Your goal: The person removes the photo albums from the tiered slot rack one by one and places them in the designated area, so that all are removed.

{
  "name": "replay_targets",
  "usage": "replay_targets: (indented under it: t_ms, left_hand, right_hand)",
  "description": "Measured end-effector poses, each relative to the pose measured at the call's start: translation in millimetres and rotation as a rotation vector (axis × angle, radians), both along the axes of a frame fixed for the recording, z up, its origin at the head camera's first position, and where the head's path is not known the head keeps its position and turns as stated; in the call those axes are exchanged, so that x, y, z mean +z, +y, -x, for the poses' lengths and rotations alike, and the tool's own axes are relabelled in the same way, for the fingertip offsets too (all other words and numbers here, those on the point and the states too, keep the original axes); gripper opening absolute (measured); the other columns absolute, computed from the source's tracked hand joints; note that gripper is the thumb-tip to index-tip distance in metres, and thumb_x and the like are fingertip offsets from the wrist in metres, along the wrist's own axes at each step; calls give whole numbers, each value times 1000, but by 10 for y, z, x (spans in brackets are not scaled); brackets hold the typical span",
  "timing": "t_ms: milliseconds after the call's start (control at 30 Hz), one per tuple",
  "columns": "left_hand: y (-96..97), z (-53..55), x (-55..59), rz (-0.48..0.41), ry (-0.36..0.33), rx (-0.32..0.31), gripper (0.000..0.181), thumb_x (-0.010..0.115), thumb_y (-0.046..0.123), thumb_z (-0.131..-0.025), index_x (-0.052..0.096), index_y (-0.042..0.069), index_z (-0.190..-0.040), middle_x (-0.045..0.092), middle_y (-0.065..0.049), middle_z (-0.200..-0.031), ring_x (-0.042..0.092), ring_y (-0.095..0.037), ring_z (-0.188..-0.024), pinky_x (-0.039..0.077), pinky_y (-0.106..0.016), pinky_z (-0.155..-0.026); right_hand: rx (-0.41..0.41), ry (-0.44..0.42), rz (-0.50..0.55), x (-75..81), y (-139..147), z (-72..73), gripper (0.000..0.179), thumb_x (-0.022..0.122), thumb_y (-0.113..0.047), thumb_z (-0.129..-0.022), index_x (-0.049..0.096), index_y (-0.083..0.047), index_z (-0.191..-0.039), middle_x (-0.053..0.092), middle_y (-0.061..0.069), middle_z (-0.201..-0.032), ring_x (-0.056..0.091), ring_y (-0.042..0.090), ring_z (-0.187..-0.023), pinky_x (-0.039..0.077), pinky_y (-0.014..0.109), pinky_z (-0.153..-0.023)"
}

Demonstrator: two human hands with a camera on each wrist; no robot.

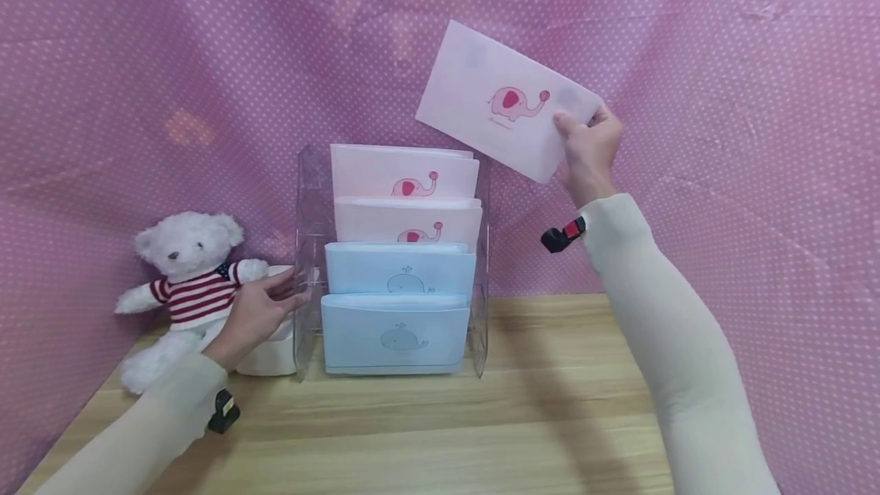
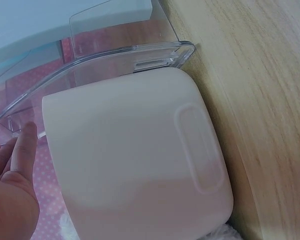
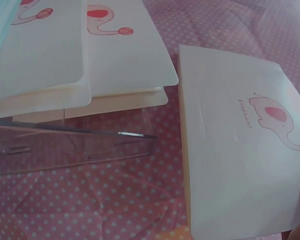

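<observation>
Pink elephant-print notebook (image 1: 495,71) is raised at the upper right of the clear rack (image 3: 72,146), long axis slanting down rightward, trunk pointing right. The right hand (image 1: 593,147) pinches its right end, mostly cut off in the wrist view; the left hand (image 1: 257,313) grips the rack's left panel (image 1: 311,208).

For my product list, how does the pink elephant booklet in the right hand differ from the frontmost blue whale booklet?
The pale pink rectangular booklet shows an elephant; the light blue rectangular booklet shows a whale. The pink one is tilted in the right hand; the blue one stands level in the clear plastic rack. Both bear an animal drawing on the cover.
</observation>
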State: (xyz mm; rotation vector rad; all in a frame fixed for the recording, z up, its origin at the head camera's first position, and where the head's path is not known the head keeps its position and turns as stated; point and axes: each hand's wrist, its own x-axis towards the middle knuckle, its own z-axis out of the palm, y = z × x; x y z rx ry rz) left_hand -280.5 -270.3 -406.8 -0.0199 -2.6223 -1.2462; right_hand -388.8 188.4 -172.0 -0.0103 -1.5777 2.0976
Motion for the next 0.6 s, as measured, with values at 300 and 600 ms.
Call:
replay_targets:
  t_ms: [300,600]
  left_hand:
    - [10,7,6,10,11,11,66,75,21,-93,46,0,-149,65,-21,-134,67,-37,-121,59,-38,-94]
    - [17,2,-11,-21,-20,14,67,74,22,-94,43,4,-151,62,-19,-139,65,-36,-124,58,-36,-95]
  right_hand:
    - [-31,11,66,-121,254,-117,39,74,4,-87,71,-12,-122,69,8,-128,68,25,-120,58,39,-103]
    - [-60,20,121,-313,532,-241,38,77,3,-86,71,-10,-121,69,5,-123,68,24,-117,58,38,-104]
